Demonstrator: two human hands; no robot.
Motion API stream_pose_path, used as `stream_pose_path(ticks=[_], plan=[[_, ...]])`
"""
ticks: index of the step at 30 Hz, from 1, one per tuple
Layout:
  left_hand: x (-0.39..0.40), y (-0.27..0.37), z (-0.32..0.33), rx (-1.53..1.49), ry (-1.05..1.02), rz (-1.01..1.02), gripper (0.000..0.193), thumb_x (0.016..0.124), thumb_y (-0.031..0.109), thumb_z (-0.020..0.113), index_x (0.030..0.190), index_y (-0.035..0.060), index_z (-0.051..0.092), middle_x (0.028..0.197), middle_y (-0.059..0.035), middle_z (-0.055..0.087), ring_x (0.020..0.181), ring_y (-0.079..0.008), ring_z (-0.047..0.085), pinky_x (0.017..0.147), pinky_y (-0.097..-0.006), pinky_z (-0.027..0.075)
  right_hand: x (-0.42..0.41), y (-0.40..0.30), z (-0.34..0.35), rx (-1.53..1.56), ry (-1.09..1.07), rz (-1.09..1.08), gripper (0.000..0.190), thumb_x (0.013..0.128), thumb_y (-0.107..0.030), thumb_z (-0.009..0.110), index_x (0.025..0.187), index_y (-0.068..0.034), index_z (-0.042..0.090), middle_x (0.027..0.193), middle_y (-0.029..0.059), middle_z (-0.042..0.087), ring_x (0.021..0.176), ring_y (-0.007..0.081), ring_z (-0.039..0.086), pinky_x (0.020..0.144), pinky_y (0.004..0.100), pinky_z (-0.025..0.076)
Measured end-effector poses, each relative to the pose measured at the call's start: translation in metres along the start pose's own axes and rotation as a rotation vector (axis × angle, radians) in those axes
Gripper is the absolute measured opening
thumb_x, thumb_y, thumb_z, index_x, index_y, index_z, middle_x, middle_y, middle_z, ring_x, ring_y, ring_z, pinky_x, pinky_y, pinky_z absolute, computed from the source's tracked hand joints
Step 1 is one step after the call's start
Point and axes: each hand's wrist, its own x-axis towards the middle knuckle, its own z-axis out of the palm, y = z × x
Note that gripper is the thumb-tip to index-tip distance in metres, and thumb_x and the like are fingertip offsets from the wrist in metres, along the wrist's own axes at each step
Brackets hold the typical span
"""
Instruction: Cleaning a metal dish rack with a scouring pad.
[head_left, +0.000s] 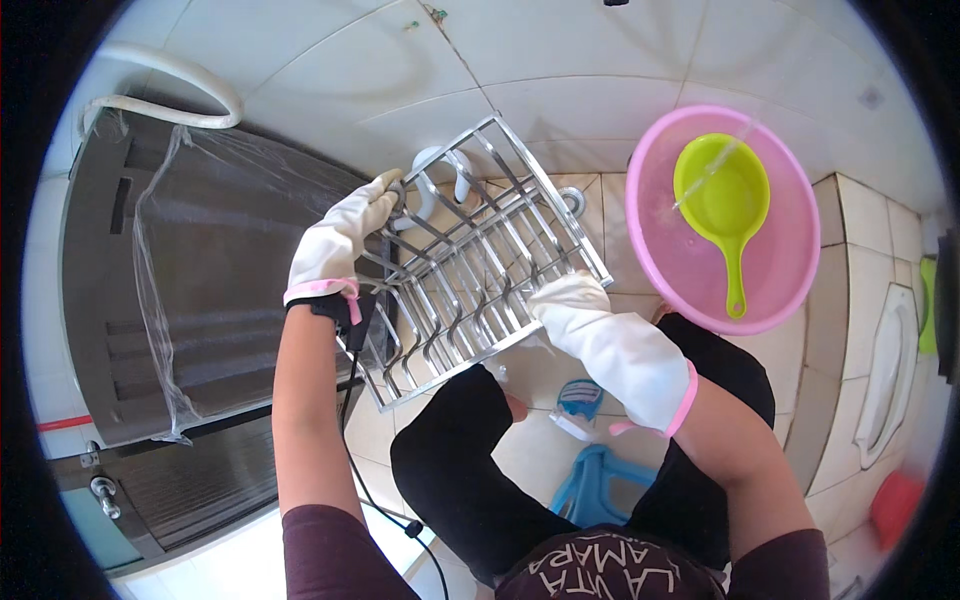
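Observation:
A stainless-steel wire rack (480, 266) is tilted above the tiled floor between my hands. Both hands wear white rubber gloves with pink cuffs. My left hand (341, 232) is at the rack's upper left side, its fingers closed around a small grey mesh-like pad (397, 201), apparently a steel scourer, against the frame. My right hand (574, 300) grips the rack's lower right side; its fingertips are hidden behind the rods. Right of the rack, a pink plastic basin (645, 247) has a lime-green ladle (720, 187) in it, and a thin water stream falls onto the ladle.
At left stands a dark appliance (232, 277) under clear plastic film, with a white hose (187, 79) above. A blue stool (581, 484) and a blue-and-white brush (579, 401) are near my legs. A squat-toilet pan (889, 375) and red container (896, 510) lie right.

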Motion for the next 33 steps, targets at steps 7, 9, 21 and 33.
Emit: stream_pose_path(ticks=[7, 9, 21, 33], plan=[[0.002, 0.004, 0.006, 0.484, 0.071, 0.085, 0.051, 0.096, 0.010, 0.057, 0.145, 0.0123, 0.046, 0.134, -0.0153, 0.061, 0.124, -0.0285, 0.057, 0.103, -0.0332, 0.044, -0.002, 0.008, 0.012, 0.076, 0.102, -0.013, 0.021, 0.085, -0.021, 0.055, 0.095, -0.017, 0.072, 0.105, 0.0030, 0.071, 0.105, 0.0242, 0.064, 0.093, 0.0373, 0.048], [0.006, 0.006, 0.010, 0.571, 0.143, 0.070, 0.042, 0.094, 0.014, 0.061, 0.136, 0.0120, 0.055, 0.125, -0.0196, 0.063, 0.115, -0.0366, 0.060, 0.095, -0.0394, 0.050, -0.001, 0.006, 0.009, 0.049, 0.089, -0.024, 0.020, 0.084, -0.020, 0.055, 0.093, -0.017, 0.072, 0.103, 0.0032, 0.071, 0.103, 0.0246, 0.065, 0.091, 0.0379, 0.048], [0.012, -0.018, 0.027, 0.468, 0.319, 0.144, 0.021, 0.097, 0.022, 0.059, 0.111, 0.0073, 0.064, 0.102, -0.0205, 0.069, 0.093, -0.0397, 0.066, 0.080, -0.0438, 0.052, 0.004, 0.015, 0.030, 0.047, 0.451, -0.153, 0.008, 0.072, -0.014, 0.062, 0.071, -0.016, 0.070, 0.076, 0.0059, 0.068, 0.080, 0.0290, 0.069, 0.068, 0.0408, 0.052], [0.010, -0.052, 0.023, -0.280, 0.443, -0.146, 0.045, 0.103, 0.037, 0.051, 0.138, 0.0080, 0.055, 0.126, -0.0070, 0.063, 0.114, -0.0181, 0.054, 0.102, -0.0315, 0.039, 0.001, 0.014, 0.020, -0.005, 0.352, -0.151, 0.010, 0.070, -0.010, 0.065, 0.076, -0.014, 0.072, 0.080, 0.0052, 0.070, 0.083, 0.0271, 0.070, 0.071, 0.0380, 0.053]])
